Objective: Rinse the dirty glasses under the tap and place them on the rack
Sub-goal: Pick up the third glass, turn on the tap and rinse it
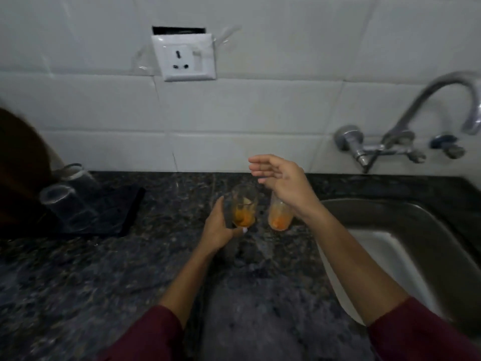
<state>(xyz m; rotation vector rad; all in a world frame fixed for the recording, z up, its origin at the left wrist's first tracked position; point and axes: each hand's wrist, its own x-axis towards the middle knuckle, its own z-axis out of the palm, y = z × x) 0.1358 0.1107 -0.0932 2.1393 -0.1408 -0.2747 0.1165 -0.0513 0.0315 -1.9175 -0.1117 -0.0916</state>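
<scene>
1. Glasses are observed on the dark speckled bench (78, 269): two dirty ones stand side by side near the middle, each with orange residue at the bottom.
2. The left dirty glass (243, 208) is grasped by the left hand (217, 227), its fingers curled round the lower wall.
3. The right hand (282, 179) is held above the right dirty glass (279, 217); its fingers are released and loosely extended, with nothing grasped.
4. Two clean glasses (67, 201) are seen inverted on a black mat (122, 207) at the left, well apart from the dirty pair.
5. A steel sink (416, 217) lies to the right, with a tap (429, 108) mounted on the tiled wall (260, 113).
6. A white socket (184, 58) is fixed to the wall.
</scene>
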